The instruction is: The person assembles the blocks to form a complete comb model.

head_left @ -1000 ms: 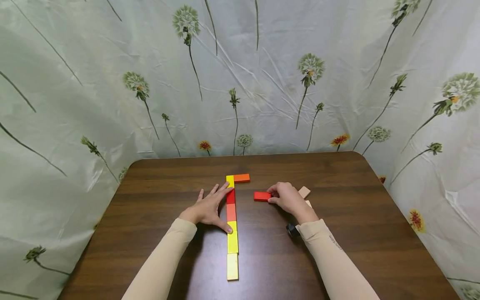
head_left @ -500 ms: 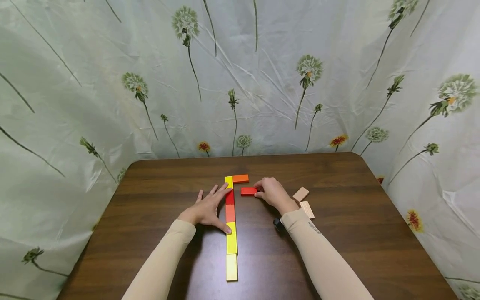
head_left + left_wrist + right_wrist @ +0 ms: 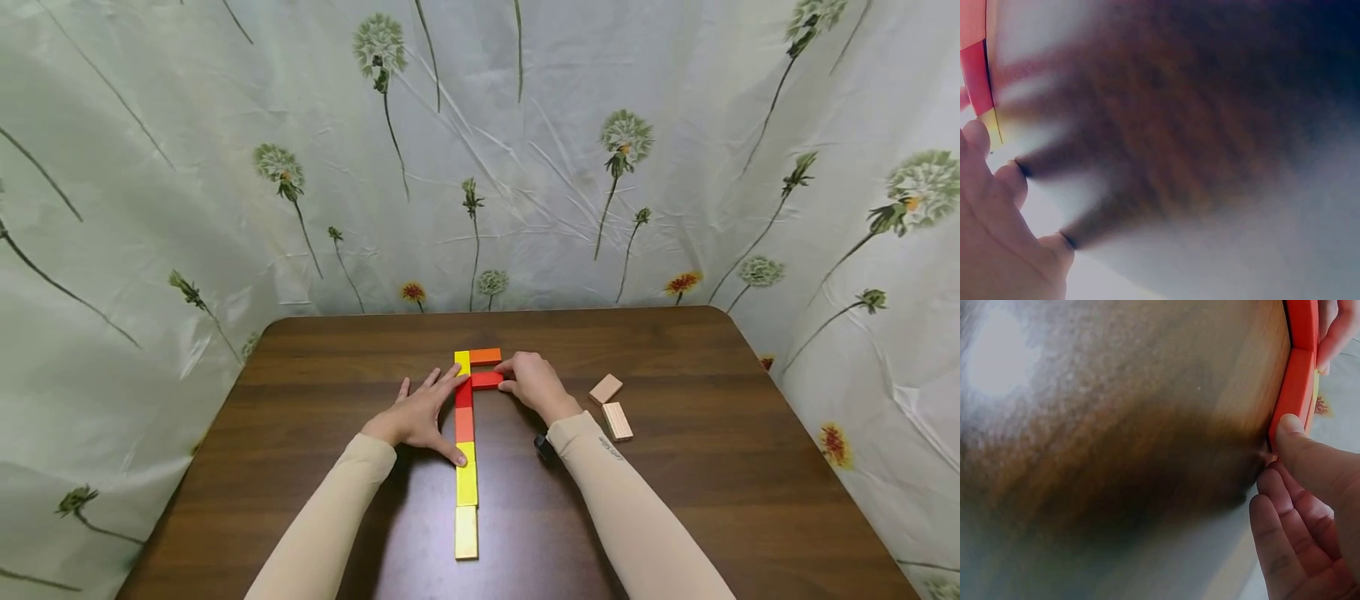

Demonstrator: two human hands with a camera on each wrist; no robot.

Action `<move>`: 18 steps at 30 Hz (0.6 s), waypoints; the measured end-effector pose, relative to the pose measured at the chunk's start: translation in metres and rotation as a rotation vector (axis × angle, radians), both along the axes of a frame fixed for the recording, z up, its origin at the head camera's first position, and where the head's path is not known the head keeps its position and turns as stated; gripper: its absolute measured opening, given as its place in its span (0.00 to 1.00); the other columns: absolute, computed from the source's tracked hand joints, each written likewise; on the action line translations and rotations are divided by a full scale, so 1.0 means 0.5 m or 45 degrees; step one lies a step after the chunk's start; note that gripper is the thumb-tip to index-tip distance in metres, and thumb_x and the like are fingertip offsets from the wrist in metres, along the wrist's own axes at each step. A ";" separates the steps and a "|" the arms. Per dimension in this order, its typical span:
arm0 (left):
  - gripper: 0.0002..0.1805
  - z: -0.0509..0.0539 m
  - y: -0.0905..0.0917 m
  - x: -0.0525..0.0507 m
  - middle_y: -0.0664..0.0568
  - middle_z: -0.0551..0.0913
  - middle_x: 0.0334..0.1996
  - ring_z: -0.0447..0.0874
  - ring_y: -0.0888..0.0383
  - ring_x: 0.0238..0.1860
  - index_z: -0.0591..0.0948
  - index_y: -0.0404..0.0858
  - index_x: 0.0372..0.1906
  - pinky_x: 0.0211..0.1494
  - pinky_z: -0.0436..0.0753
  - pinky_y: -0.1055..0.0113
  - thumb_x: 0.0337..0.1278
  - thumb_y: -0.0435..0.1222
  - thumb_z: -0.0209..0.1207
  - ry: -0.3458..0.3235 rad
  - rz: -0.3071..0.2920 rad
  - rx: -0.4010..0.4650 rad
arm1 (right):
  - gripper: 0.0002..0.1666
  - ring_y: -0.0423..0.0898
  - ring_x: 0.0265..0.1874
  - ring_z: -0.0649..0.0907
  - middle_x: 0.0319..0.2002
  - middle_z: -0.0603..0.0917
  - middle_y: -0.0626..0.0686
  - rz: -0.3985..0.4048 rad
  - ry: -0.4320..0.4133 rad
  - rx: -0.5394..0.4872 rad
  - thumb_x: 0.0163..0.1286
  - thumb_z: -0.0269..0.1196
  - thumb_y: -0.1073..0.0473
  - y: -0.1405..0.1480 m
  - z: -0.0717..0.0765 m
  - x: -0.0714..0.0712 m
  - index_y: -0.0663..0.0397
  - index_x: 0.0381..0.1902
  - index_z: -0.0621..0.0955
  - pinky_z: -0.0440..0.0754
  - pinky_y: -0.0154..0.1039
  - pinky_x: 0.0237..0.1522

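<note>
Flat wooden blocks form a column on the table: a yellow block (image 3: 462, 359), a red one (image 3: 464, 398), a salmon one (image 3: 465, 425), a longer yellow stretch (image 3: 467, 485) and a pale yellow block (image 3: 466, 533). An orange block (image 3: 486, 357) juts right from the top. Spread along the column's left side, my left hand (image 3: 416, 418) touches it with a few fingertips and the thumb. My right hand (image 3: 534, 385) pinches the right end of another red block (image 3: 487, 381); in the right wrist view its thumb lies on this red block (image 3: 1294, 384), which meets the column.
Two plain wooden blocks lie to the right of my right hand, one tilted (image 3: 606, 388) and one with a grooved face (image 3: 618, 422). The brown table (image 3: 720, 467) ends at the back against a flower-printed curtain (image 3: 555, 192).
My right hand has slid the red block leftward across the table until it meets the column, just below the orange block. My left hand has stayed in place.
</note>
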State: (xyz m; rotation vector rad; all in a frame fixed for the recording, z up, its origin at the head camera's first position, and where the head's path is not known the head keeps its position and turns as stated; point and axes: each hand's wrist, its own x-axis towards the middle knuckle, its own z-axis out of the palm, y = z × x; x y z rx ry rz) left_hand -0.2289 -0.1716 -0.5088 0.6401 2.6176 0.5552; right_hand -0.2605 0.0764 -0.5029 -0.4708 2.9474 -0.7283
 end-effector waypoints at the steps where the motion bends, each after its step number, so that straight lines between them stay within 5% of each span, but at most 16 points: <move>1: 0.76 -0.001 -0.001 -0.001 0.55 0.42 0.91 0.38 0.40 0.90 0.52 0.56 0.88 0.81 0.35 0.20 0.32 0.69 0.81 -0.001 0.004 -0.012 | 0.17 0.53 0.49 0.89 0.49 0.91 0.56 -0.002 -0.003 -0.003 0.71 0.75 0.58 -0.002 0.000 -0.001 0.50 0.57 0.91 0.88 0.50 0.58; 18: 0.75 0.003 0.004 -0.001 0.55 0.44 0.90 0.38 0.40 0.90 0.54 0.55 0.88 0.81 0.36 0.20 0.32 0.68 0.82 0.002 0.007 -0.022 | 0.19 0.51 0.54 0.90 0.53 0.93 0.53 -0.042 -0.035 -0.030 0.71 0.75 0.57 0.001 -0.005 -0.006 0.50 0.58 0.91 0.86 0.49 0.63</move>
